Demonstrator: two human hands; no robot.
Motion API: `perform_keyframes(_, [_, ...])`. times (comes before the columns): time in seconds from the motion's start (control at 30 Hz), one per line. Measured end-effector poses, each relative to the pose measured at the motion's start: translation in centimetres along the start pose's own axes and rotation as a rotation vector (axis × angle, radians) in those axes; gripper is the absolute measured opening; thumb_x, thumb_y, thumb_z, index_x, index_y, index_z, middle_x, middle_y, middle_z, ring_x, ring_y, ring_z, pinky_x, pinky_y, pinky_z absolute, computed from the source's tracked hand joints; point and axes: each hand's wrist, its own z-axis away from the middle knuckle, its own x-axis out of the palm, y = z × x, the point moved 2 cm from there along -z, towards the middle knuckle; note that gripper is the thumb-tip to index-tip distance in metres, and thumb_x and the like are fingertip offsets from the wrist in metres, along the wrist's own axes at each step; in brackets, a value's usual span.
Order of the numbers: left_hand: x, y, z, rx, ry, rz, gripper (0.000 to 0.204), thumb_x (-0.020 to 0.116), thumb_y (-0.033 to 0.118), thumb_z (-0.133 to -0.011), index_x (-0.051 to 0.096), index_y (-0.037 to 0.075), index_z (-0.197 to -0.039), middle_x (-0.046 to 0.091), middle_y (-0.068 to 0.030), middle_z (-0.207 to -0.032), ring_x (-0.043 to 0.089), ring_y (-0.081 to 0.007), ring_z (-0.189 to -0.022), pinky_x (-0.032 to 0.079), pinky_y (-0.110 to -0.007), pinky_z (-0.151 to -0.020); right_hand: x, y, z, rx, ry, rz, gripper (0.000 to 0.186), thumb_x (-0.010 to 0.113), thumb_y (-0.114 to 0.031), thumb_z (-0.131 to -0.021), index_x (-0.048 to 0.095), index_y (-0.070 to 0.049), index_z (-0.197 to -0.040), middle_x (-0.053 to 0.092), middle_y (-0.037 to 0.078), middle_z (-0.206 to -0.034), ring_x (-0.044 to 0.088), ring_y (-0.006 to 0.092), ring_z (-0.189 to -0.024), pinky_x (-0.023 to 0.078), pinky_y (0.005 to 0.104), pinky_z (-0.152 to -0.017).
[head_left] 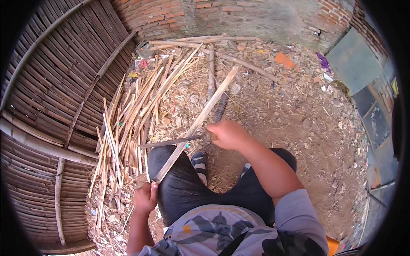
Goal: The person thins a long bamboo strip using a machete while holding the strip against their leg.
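My left hand (145,199) is closed round the near end of a long, pale bamboo strip (197,123), beside my left knee. From there the strip slants up and to the right, over my thigh and away from me. In my right hand (227,135) is the handle of a long-bladed knife (174,141), its fingers wrapped round it. The dark blade points left and crosses the strip about its middle; whether its edge is cutting in, I cannot tell.
Split bamboo strips (147,100) lie heaped on the ground at the left, by a slatted bamboo wall (55,77). Round poles (252,66) lie farther off, before a brick wall (256,21). Grey panels (354,62) lean at the right. Rubble and litter cover the dirt ground (307,141).
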Motion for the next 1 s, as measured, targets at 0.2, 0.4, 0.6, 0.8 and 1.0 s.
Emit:
perform_keyframes(0.2, [5.7, -5.4, -1.1, -0.039, -0.01, 0.032, 0.05, 0.05, 0.05, -0.102, 0.07, 0.005, -0.1, 0.07, -0.0254, -0.09, 0.067, -0.0473, -0.086, 0.05, -0.054, -0.075, 0.9, 3.9, -0.1, 0.107, 0.061, -0.192, 0.037, 0.08, -0.025, -0.079, 0.068, -0.006, -0.108, 0.071, 0.021, -0.095, 0.068, 0.0428, -0.091, 0.055, 0.0484, -0.079])
perform_keyframes(0.4, [-1.3, -0.7, -0.7, 0.028, 0.048, 0.074, 0.047, 0.055, 0.038, -0.101, 0.058, -0.002, -0.077, 0.06, -0.0272, -0.067, 0.06, -0.0488, -0.064, 0.044, -0.054, -0.057, -1.2, 2.8, -0.2, 0.171, -0.01, -0.26, 0.045, 0.081, -0.029, -0.079, 0.067, -0.002, -0.111, 0.068, 0.024, -0.086, 0.067, 0.0439, -0.083, 0.052, 0.0479, -0.073])
perform_keyframes(0.6, [3.6, -2.2, -0.8, -0.132, -0.113, 0.266, 0.053, 0.048, 0.053, -0.101, 0.071, 0.005, -0.099, 0.068, -0.0249, -0.078, 0.068, -0.0462, -0.079, 0.051, -0.056, -0.07, -1.3, 2.0, 0.2, 0.222, -0.133, -0.318, 0.056, 0.084, -0.04, -0.081, 0.068, -0.001, -0.118, 0.072, 0.015, -0.094, 0.067, 0.0214, -0.085, 0.053, 0.0388, -0.077])
perform_keyframes(0.8, [2.4, 0.5, -0.6, 0.011, -0.027, 0.06, 0.053, 0.042, 0.051, -0.105, 0.066, 0.005, -0.095, 0.068, -0.0263, -0.082, 0.066, -0.0496, -0.081, 0.051, -0.056, -0.073, -3.4, 3.2, 1.7, 0.144, -0.038, -0.542, 0.043, 0.078, -0.027, -0.078, 0.068, -0.003, -0.113, 0.071, 0.018, -0.096, 0.071, 0.0283, -0.09, 0.054, 0.0412, -0.079])
perform_keyframes(1.0, [0.6, -1.8, -0.6, 0.026, -0.036, 0.03, 0.047, 0.047, 0.046, -0.104, 0.067, 0.005, -0.094, 0.066, -0.026, -0.078, 0.066, -0.0483, -0.077, 0.05, -0.055, -0.067, -4.0, -0.2, 0.6, -0.005, 0.004, -0.208, 0.035, 0.076, -0.026, -0.077, 0.063, -0.005, -0.101, 0.067, 0.02, -0.084, 0.067, 0.0394, -0.081, 0.052, 0.0472, -0.07])
